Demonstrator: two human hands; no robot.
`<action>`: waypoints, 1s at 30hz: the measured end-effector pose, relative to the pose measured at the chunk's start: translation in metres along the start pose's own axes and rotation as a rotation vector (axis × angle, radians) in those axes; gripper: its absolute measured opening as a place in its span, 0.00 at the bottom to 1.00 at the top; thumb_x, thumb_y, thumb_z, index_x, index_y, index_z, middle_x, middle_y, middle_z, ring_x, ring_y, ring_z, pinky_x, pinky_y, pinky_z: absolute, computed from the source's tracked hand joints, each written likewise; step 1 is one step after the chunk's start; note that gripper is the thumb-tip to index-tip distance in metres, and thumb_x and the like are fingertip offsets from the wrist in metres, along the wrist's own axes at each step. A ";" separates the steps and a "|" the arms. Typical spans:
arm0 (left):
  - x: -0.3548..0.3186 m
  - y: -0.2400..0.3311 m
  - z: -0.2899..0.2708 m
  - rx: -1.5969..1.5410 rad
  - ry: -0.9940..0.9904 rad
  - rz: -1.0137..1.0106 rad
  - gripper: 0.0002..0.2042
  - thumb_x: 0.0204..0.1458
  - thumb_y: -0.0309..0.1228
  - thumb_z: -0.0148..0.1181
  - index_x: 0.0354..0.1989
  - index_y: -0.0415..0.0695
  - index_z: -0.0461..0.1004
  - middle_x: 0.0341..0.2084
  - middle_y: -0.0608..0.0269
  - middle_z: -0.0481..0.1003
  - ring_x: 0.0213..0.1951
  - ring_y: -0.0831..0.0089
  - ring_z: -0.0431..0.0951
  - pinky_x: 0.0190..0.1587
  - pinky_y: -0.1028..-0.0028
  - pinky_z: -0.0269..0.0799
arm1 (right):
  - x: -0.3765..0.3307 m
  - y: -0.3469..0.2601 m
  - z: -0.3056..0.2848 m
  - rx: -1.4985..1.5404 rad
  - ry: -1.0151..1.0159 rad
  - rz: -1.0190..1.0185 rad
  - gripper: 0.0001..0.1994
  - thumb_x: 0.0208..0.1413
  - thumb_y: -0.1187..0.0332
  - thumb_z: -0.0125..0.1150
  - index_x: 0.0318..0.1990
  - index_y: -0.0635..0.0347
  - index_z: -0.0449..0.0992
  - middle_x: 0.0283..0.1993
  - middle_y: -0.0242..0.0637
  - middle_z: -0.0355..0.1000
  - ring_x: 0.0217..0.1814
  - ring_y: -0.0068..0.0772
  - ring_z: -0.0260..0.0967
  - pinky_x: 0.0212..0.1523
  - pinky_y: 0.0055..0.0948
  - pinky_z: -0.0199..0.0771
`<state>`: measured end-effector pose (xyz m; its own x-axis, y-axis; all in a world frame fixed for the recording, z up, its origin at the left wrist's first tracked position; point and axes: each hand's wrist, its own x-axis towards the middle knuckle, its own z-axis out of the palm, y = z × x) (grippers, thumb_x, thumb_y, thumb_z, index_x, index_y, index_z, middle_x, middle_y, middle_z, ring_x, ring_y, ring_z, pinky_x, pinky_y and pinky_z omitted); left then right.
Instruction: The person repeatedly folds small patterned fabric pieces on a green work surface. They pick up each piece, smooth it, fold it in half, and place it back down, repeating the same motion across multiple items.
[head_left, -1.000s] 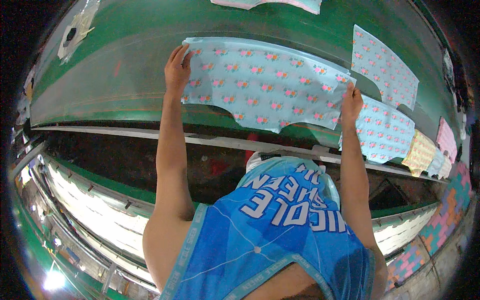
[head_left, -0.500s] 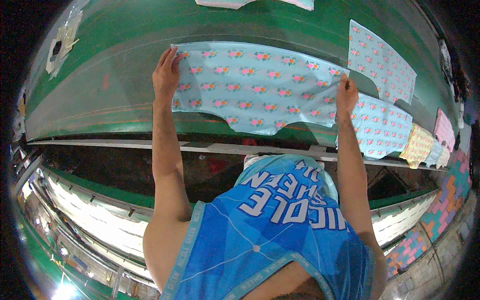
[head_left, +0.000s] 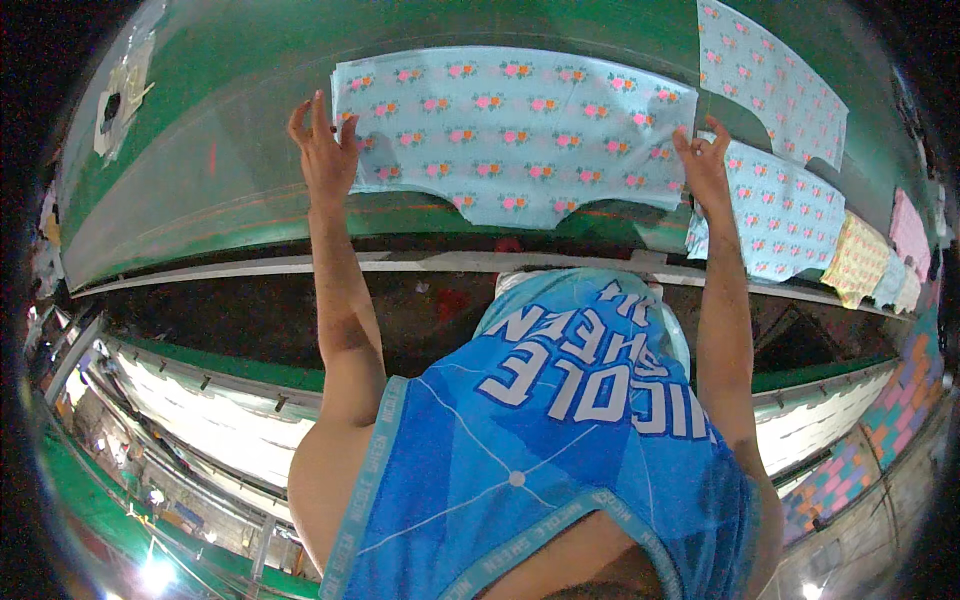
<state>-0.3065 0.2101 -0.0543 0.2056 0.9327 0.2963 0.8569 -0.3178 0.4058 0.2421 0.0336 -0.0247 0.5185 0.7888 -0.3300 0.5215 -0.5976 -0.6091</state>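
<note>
Your left hand (head_left: 322, 148) rests at the left edge of a light blue fabric piece (head_left: 510, 135) printed with small pink flowers, fingers raised and slightly spread, the palm against the cloth's lower left corner. Your right hand (head_left: 706, 165) sits at the fabric's right edge, fingers bent and lightly parted, fingertips touching the cloth near its upper right corner; you cannot tell whether it pinches the edge or only presses on it. The fabric piece lies flat on the green tabletop (head_left: 220, 190), stretched between your two hands, its lower edge cut in a shallow curve.

Just to the right, a second flowered blue piece (head_left: 785, 215) lies on the same surface, partly behind your right hand. Above it a third piece (head_left: 765, 80) of the same print sits tilted. Farther right lie a yellow patterned piece (head_left: 860, 260) and a pink piece (head_left: 908, 232). At the far left of the tabletop lies a pale scrap with a dark hole (head_left: 118, 95).
</note>
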 end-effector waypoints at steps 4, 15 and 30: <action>-0.029 0.000 -0.001 0.017 0.079 0.055 0.28 0.63 0.37 0.68 0.70 0.48 0.67 0.67 0.47 0.58 0.47 0.56 0.81 0.44 0.58 0.85 | -0.033 0.017 -0.007 0.061 -0.205 -0.082 0.42 0.58 0.59 0.75 0.74 0.51 0.53 0.58 0.45 0.70 0.50 0.37 0.76 0.50 0.40 0.79; -0.100 0.118 0.003 -0.105 -0.393 0.627 0.28 0.51 0.35 0.74 0.63 0.53 0.75 0.58 0.58 0.73 0.58 0.53 0.76 0.62 0.50 0.73 | -0.103 -0.022 0.048 -0.347 -0.129 -1.044 0.20 0.53 0.70 0.71 0.56 0.50 0.80 0.59 0.42 0.72 0.61 0.51 0.71 0.63 0.47 0.74; -0.114 0.163 0.005 -0.273 -0.466 0.317 0.12 0.51 0.24 0.66 0.44 0.45 0.79 0.40 0.60 0.80 0.46 0.56 0.81 0.50 0.58 0.78 | -0.102 -0.074 0.098 0.033 -0.501 -0.832 0.11 0.63 0.61 0.67 0.41 0.61 0.83 0.43 0.46 0.82 0.49 0.52 0.80 0.51 0.47 0.78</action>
<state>-0.1882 0.0529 -0.0261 0.6671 0.7429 0.0556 0.5816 -0.5660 0.5843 0.0842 0.0120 -0.0166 -0.3603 0.9315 -0.0495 0.5678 0.1769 -0.8039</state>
